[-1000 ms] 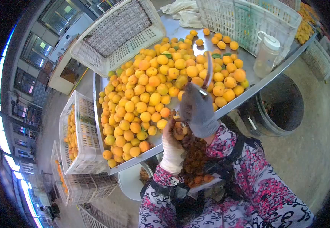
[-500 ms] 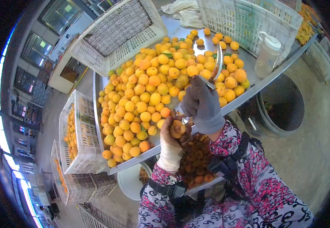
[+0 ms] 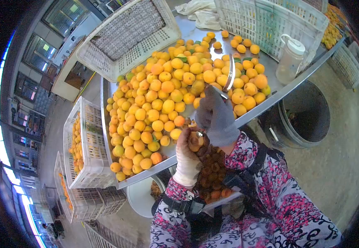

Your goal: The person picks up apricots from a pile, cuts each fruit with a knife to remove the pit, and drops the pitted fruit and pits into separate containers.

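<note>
My left hand (image 3: pixel 187 155), in a whitish glove with bare, stained fingertips, is closed round a cut apricot (image 3: pixel 195 141) whose brownish inside faces up. In a grey glove, my right hand (image 3: pixel 216 118) is closed on a curved-bladed knife (image 3: pixel 230 74). Its long curved blade points away over the fruit heap. At the lower end of the fist, a small shiny metal tip (image 3: pixel 199 134) meets the apricot; how deep it goes is hidden. Just beyond both hands, many whole apricots (image 3: pixel 154 103) are heaped on a metal table (image 3: pixel 179 154).
Below my hands is a container of cut apricots (image 3: pixel 214 177). A white bucket (image 3: pixel 140 200) stands left of it, a dark bin (image 3: pixel 307 115) right. White crates (image 3: pixel 125 41) line the table's back and left; a plastic bottle (image 3: pixel 290 62) stands near the right edge.
My right hand has shifted slightly left and turned, swinging the curved blade left and more upright. The metal tip has moved further over the cut apricot. My left hand stays nearly in place.
</note>
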Available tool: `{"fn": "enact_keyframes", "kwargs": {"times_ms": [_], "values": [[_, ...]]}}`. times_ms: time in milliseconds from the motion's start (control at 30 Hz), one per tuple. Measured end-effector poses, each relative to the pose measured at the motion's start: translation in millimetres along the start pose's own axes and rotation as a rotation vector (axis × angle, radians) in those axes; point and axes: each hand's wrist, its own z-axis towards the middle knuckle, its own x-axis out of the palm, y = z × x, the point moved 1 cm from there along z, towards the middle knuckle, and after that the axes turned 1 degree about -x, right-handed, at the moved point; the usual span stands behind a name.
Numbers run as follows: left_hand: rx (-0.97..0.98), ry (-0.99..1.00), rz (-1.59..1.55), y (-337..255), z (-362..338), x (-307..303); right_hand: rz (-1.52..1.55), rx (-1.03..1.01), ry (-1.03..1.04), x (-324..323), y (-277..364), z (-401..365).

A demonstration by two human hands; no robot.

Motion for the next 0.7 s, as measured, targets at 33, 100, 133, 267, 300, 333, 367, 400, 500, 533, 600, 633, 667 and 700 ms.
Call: {"fn": "enact_keyframes", "kwargs": {"times_ms": [33,100,133,267,300,333,367,400,500,533,600,633,667,700], "values": [[0.000,0.000,0.000,-1.9,-0.6,-4.3,0.000,0.001,0.000,-10.4,-4.5,6.0],[-0.037,0.124,0.112,-7.7,-3.8,-4.8,0.367,0.011,0.259,-19.4,-10.7,15.1],[-0.037,0.124,0.113,-7.4,-2.4,-7.9,0.368,0.011,0.259,-24.6,-15.7,16.0],[-0.044,-0.047,0.048,-4.7,-9.4,41.1,-0.006,-0.073,0.032,1.6,-17.5,0.3],[0.001,-0.349,0.045,-4.7,-14.4,58.3,-0.108,-0.095,-0.006,3.7,-19.1,-1.8],[0.001,-0.349,0.047,-6.0,-11.1,38.6,0.006,0.053,0.025,-4.6,-15.9,4.0],[-0.137,0.040,-0.008,-7.3,-2.2,3.5,0.007,0.053,0.025,-12.3,-15.7,6.4],[-0.271,0.429,-0.064,-6.6,6.6,-21.2,0.077,0.044,0.112,-18.4,-16.8,8.4],[-0.359,0.826,-0.234,-2.7,23.2,-38.4,0.191,0.054,0.244,-19.9,-16.2,6.9],[-0.359,0.828,-0.234,3.8,19.3,-41.6,-0.052,-0.052,0.207,-15.2,-22.3,5.7],[0.092,0.264,0.090,11.8,-0.4,-35.6,-0.613,-0.274,0.200,-14.1,-35.7,-0.6],[0.089,0.265,0.093,8.2,-2.8,-32.0,-0.611,-0.275,0.196,-16.1,-38.3,2.2],[-0.070,0.283,-0.086,3.3,-4.4,-29.8,-0.449,-0.181,0.173,-13.8,-35.0,4.6],[-0.231,0.299,-0.266,-1.7,-5.0,-29.6,-0.288,-0.089,0.148,-11.8,-30.4,6.4]]}}
